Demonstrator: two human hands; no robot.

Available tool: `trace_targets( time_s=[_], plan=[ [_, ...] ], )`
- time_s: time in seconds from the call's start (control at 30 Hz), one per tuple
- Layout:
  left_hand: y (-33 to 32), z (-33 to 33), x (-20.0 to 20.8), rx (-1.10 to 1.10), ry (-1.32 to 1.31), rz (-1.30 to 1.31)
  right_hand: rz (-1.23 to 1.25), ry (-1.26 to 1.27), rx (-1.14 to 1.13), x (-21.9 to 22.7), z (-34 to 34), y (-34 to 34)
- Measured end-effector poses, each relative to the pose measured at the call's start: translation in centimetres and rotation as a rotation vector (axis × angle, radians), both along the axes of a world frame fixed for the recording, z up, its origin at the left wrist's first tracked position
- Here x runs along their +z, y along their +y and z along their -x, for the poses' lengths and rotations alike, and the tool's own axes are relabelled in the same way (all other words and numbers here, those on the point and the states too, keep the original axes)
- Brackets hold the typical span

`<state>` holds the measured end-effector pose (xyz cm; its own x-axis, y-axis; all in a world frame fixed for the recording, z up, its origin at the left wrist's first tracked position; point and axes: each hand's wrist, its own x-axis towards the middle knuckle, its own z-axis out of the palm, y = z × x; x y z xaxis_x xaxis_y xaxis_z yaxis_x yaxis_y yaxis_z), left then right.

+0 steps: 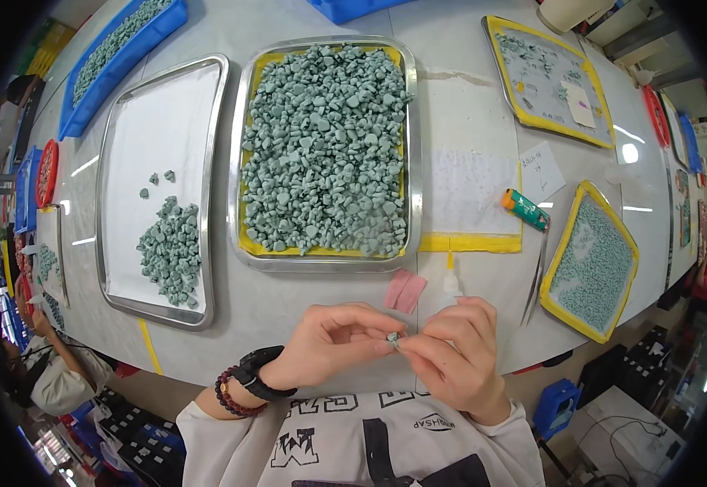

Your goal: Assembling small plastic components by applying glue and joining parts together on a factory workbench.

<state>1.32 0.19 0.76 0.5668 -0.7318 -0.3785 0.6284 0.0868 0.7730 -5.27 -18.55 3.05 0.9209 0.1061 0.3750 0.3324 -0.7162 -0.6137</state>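
Close to my body, a small grey-green stone-like piece (pixel 393 338) is pinched between the thumb and fingers of my left hand (pixel 326 342). The fingers of my right hand (pixel 456 349) are closed too, and their tips meet the same piece from the right. Fingertips hide part of it. Just beyond my hands lie a folded pink cloth strip (pixel 404 290) and a small white bottle with a yellow tip (pixel 451 280). Straight ahead stands a metal tray (pixel 321 265) with a yellow liner, heaped with similar pieces.
At left, a white-lined metal tray (pixel 158 122) holds a smaller pile of pieces. A blue bin (pixel 69 118) stands behind it. To the right are a green-and-orange glue tube (pixel 525 209), tweezers (pixel 535 280) and two yellow-rimmed trays (pixel 582 191) (pixel 548 122). Another person (pixel 65 373) sits far left.
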Motion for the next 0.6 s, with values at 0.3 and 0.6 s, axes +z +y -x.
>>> trace_targets(
  time_s=[0.3,0.6],
  plan=[
    [0.09,0.04,-0.24,-0.012,-0.008,0.047,0.036,0.015,0.003,-0.08,0.07,-0.05],
    [-0.31,0.37,-0.06,0.097,-0.079,-0.052,0.187,-0.04,-0.039,-0.21,0.88,0.91]
  ],
)
